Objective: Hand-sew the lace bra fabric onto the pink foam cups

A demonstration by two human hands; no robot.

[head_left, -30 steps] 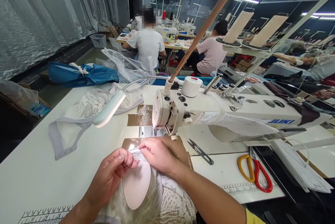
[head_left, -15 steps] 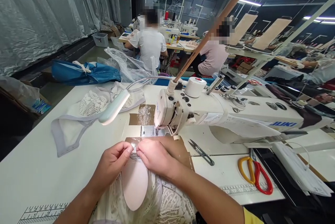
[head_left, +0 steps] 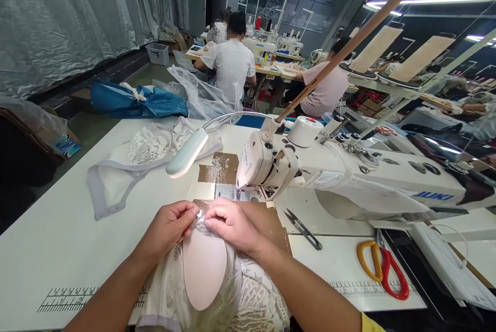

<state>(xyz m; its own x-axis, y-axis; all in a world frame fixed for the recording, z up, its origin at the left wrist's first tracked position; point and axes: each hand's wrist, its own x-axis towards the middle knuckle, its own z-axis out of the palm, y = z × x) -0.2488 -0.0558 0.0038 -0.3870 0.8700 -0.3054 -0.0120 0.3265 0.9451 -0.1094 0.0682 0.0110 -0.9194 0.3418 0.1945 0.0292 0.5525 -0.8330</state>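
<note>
A white lace bra (head_left: 260, 296) with grey edging hangs over the table's front edge, a smooth pale pad (head_left: 204, 270) showing on top of one cup. My left hand (head_left: 172, 228) pinches the lace at the upper left of the pad, thumb against fingers. Just to the right, my right hand (head_left: 232, 226) pinches the same lace edge, its fingers curled. Both hands are just in front of the needle area of a white sewing machine (head_left: 287, 161). Farther left lies another lace bra (head_left: 149, 146), spread flat.
Black thread snips (head_left: 303, 228) and scissors with yellow and red handles (head_left: 383, 269) lie to the right. A lamp head (head_left: 188, 152) hangs left of the machine on a bendable neck. Brown tape (head_left: 217, 169) covers part of the table. Several people sit at machines beyond.
My hands have come slightly apart at the lace edge, and more lace shows between them. The pad lies a little farther right. The whole view has shifted.
</note>
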